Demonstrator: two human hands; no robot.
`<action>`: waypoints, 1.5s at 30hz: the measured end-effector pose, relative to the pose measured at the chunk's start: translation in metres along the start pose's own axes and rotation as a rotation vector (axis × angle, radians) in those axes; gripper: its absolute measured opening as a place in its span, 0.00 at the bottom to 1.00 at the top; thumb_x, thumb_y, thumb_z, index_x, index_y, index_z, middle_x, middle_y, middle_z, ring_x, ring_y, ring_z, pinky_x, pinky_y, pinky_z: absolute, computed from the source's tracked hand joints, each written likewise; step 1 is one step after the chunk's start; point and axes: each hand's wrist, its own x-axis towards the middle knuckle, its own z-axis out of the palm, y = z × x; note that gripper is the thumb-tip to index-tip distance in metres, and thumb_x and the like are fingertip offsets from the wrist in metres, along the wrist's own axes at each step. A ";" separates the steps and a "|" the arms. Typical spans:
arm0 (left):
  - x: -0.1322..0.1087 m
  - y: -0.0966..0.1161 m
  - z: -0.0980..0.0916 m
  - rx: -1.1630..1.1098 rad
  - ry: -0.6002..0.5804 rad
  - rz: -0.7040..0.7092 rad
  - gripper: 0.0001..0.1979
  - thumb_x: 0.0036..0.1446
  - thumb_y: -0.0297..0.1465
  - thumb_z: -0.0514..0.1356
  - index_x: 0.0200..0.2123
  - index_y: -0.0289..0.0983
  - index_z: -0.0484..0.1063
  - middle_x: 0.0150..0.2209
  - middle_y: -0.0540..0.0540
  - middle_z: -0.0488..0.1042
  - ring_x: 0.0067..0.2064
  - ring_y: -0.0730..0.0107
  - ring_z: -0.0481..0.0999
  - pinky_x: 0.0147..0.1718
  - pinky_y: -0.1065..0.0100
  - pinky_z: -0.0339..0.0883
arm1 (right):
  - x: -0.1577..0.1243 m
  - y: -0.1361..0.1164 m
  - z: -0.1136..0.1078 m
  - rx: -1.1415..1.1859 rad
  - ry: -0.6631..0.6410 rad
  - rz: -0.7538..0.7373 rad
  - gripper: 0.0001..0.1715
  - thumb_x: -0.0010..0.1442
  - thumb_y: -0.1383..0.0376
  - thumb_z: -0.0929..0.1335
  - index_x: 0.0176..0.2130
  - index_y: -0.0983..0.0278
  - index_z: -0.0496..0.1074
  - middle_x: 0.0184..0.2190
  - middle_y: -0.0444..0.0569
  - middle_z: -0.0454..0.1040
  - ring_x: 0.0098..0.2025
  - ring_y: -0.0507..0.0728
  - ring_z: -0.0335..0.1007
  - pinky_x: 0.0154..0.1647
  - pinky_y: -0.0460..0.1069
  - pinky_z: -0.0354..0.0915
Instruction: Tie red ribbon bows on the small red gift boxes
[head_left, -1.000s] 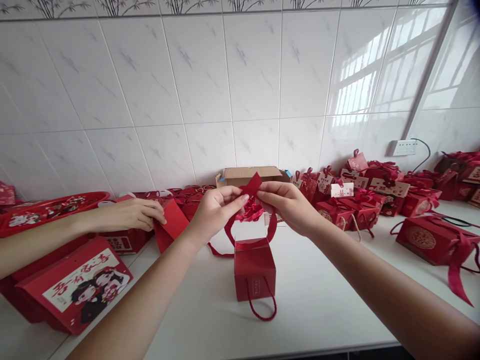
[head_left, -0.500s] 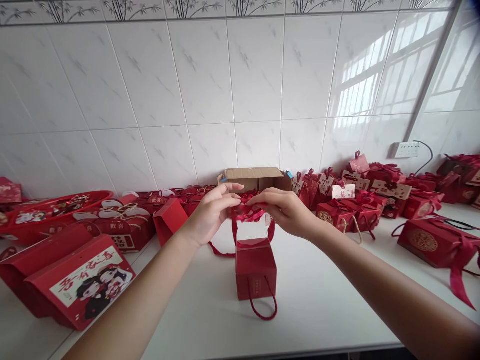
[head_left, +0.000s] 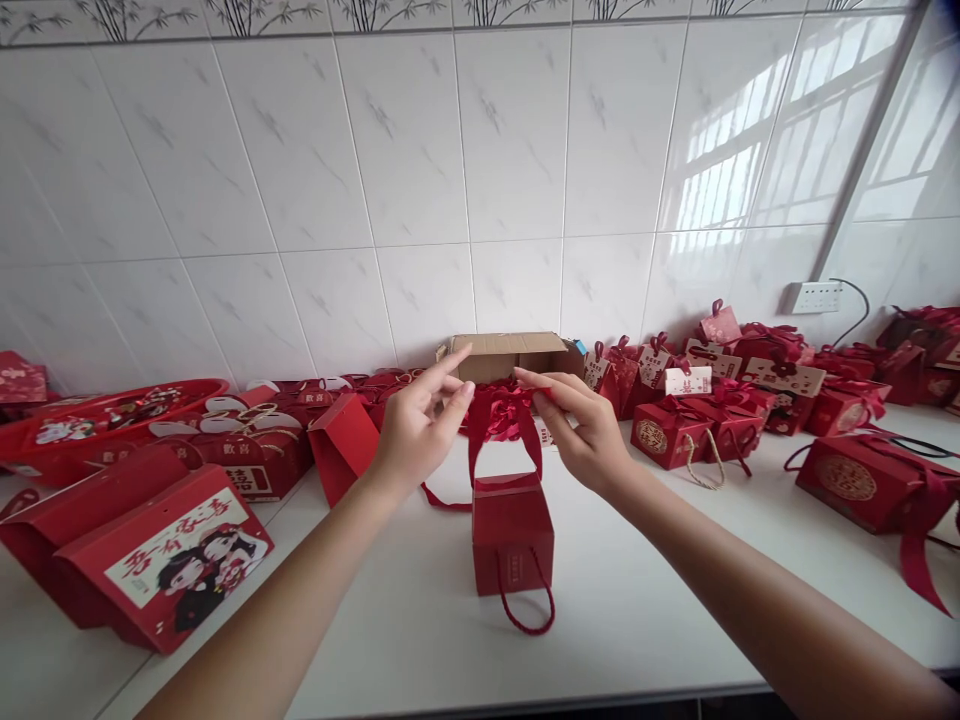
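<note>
A small dark red gift box (head_left: 513, 540) stands upright on the white table in front of me, its rope handle hanging down at the front. Wide red ribbon (head_left: 531, 440) rises from both sides of the box toward my hands. At the ribbon's left side, my left hand (head_left: 420, 420) is raised with index finger stretched and thumb apart; whether it touches the ribbon is hard to make out. On the other side, my right hand (head_left: 581, 425) pinches the red ribbon between thumb and fingers. A loose ribbon tail lies on the table left of the box.
Behind my hands sit a pile of red ribbon bows (head_left: 506, 415) and an open cardboard box (head_left: 510, 345). Red gift boxes (head_left: 697, 430) crowd the right. At left stand a large red box (head_left: 176, 560) with a cartoon couple and a red plastic basin (head_left: 30, 440).
My hands were close together at the ribbon above the box. Now they are farther apart, with my left index finger stretched up and the ribbon standing higher between them. The box stays put.
</note>
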 end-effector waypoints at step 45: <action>-0.070 -0.085 0.007 -0.129 -0.447 -0.690 0.24 0.46 0.44 0.65 0.19 0.38 0.54 0.20 0.56 0.55 0.24 0.76 0.54 0.26 0.70 0.47 | -0.081 0.045 -0.006 0.443 -0.542 1.046 0.30 0.53 0.42 0.67 0.21 0.65 0.61 0.20 0.41 0.59 0.21 0.47 0.49 0.22 0.46 0.43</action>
